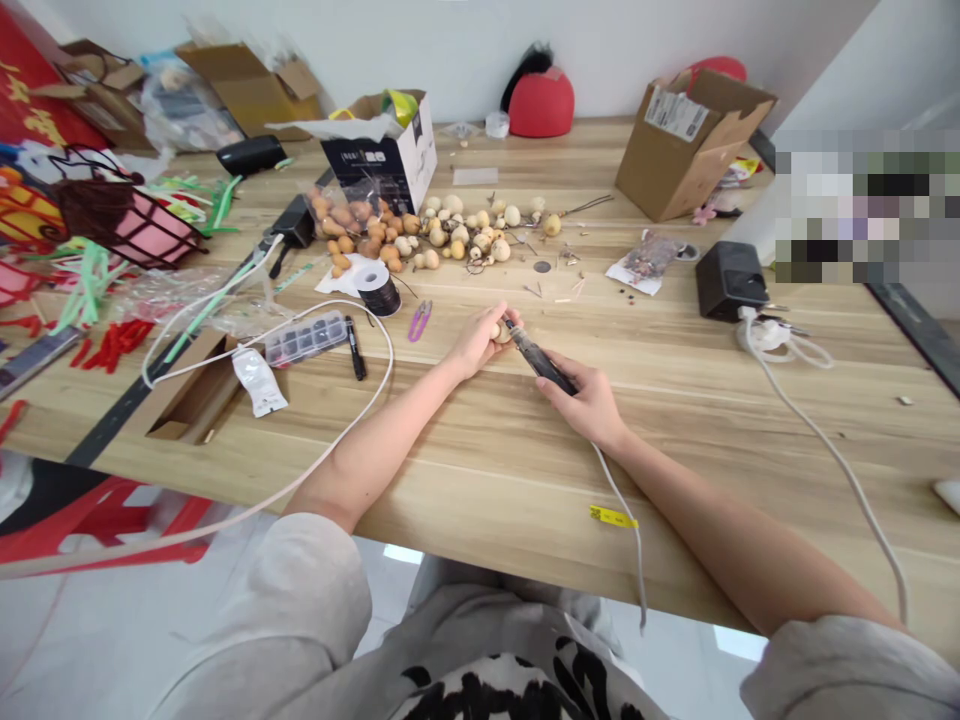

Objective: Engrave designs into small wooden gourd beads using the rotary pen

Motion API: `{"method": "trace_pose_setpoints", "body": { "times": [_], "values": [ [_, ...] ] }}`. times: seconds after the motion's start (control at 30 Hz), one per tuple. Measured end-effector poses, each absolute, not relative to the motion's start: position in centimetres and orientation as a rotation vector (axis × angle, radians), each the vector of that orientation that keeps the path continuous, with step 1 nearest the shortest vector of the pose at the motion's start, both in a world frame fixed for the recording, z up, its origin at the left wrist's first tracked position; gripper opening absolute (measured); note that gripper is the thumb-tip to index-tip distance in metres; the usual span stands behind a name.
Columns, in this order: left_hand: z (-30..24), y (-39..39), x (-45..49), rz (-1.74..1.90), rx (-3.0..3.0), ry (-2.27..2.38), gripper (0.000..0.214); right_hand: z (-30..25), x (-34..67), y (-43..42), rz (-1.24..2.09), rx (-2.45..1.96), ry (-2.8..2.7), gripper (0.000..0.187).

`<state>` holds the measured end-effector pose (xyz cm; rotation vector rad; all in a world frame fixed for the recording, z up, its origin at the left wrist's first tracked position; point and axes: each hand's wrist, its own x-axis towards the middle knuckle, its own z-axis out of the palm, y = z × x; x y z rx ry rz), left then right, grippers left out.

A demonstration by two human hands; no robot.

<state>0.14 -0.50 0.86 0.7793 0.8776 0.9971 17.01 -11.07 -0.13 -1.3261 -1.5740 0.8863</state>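
My left hand (pixel 480 338) is closed around a small pale gourd (pixel 502 334), holding it just above the wooden table (pixel 465 470). My right hand (pixel 589 398) grips a black pen-shaped electric tool (pixel 541 364) with a white cord trailing below. The tool's tip meets the gourd at my left fingers; whether it touches the surface I cannot tell. Beyond my hands lie a pile of small cream gourds (pixel 469 232) and several brown ones (pixel 360 225). Purple thread snips (pixel 420 321) and a spool of dark cord (pixel 377 287) are left of my left hand.
A black marker (pixel 355 349), a clear compartment box (pixel 307 338) and an open cardboard tray (pixel 196 390) lie on the left. A white cable (pixel 386 370) loops there. A black power adapter (pixel 731 280) and a brown carton (pixel 686 145) stand on the right.
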Motion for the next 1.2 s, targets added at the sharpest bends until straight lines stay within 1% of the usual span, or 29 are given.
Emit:
{"method": "trace_pose_setpoints", "body": {
  "times": [0.23, 0.47, 0.83, 1.2],
  "values": [
    [0.90, -0.56, 0.15, 0.999, 0.791, 0.854, 0.029, -0.26, 17.00, -11.04, 0.852, -1.319, -1.587, 0.051],
    [1.18, -1.04, 0.31, 0.999, 0.894, 0.863, 0.022, -0.38, 16.91, -11.10, 0.821, -1.304, -1.589, 0.048],
    [0.84, -0.85, 0.24, 0.987, 0.921, 0.871, 0.021, -0.18, 16.89, -11.17, 0.864, -1.307, -1.578, 0.051],
    [0.74, -0.83, 0.20, 0.988, 0.940, 0.861, 0.019, -0.34, 16.96, -11.11, 0.839, -1.306, -1.587, 0.050]
  ]
}}
